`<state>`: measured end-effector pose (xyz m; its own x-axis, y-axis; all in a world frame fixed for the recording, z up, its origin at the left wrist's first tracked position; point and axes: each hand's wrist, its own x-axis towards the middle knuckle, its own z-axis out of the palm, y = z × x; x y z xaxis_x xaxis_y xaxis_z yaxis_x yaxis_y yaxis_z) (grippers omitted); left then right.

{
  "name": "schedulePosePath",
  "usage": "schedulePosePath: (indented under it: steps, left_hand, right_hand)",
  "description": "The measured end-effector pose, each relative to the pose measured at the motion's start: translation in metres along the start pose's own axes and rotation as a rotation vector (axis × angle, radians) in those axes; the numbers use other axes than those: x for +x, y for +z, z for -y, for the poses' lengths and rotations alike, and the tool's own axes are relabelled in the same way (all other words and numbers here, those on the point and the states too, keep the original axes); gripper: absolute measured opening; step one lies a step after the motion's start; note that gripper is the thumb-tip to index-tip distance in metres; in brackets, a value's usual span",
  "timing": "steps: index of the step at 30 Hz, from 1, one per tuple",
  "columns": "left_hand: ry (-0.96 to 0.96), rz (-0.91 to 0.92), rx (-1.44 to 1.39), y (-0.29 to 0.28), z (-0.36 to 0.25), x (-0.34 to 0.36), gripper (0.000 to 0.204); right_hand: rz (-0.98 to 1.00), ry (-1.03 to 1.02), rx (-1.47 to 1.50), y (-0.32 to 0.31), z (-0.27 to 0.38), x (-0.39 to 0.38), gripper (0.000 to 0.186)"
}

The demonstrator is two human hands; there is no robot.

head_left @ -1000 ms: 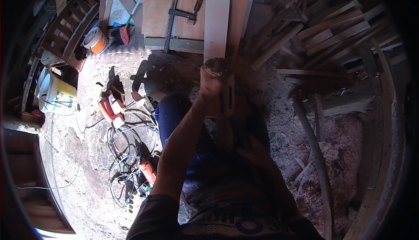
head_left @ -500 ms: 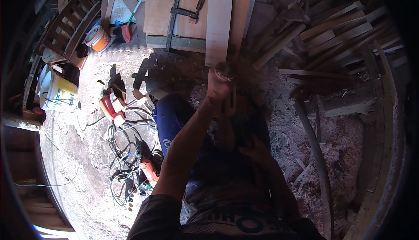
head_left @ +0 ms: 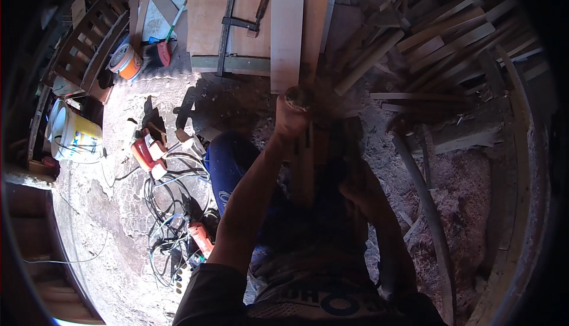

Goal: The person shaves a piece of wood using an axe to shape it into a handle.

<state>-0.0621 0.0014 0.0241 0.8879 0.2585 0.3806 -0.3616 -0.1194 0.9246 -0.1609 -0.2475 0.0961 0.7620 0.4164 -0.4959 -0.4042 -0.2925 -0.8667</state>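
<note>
My left hand (head_left: pixel 288 121) is closed around an upright handle with a worn, rounded top (head_left: pixel 298 97); its lower end is hidden by the hand. Below it, between my knees, is a piece of wood (head_left: pixel 303 175) with dark narrow slots near its far end. My right hand (head_left: pixel 357 191) is in shadow to the right of that wood, its fingers curled. Whatever it grips is too dark and blurred to name. A long pale board (head_left: pixel 287 35) ends just beyond my left hand.
A bar clamp (head_left: pixel 246 22) lies on wooden panels ahead. To the left are a red power tool (head_left: pixel 145 153), an orange-red drill (head_left: pixel 201 238), tangled cables (head_left: pixel 163 207), a white bucket (head_left: pixel 80 136) and an orange bucket (head_left: pixel 125 62). Stacked timber (head_left: pixel 444 41) and wood shavings (head_left: pixel 462 189) fill the right.
My right hand has moved forward and a little outward to the right. My left hand keeps its grip on the handle. The whole view has shifted slightly.
</note>
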Motion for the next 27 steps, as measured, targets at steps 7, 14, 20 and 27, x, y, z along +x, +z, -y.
schedulePosePath:
  steps: [7, 14, 20, 27]
  left_hand:
    - [0.065, 0.031, -0.056, 0.000, 0.005, 0.000, 0.017]
    - [0.065, 0.014, -0.101, 0.000, 0.014, -0.001, 0.023]
    - [0.283, 0.051, 0.006, 0.002, 0.004, -0.001, 0.029]
    - [0.247, 0.013, -0.076, -0.007, 0.029, 0.009, 0.027]
  right_hand:
    - [-0.141, -0.589, -0.680, 0.003, 0.062, -0.001, 0.068]
    - [-0.298, -0.867, -0.861, 0.023, 0.117, 0.007, 0.066]
    - [-0.220, -0.784, -1.078, 0.023, 0.073, 0.043, 0.067]
    - [-0.204, -0.780, -0.966, 0.028, 0.076, 0.040, 0.066]
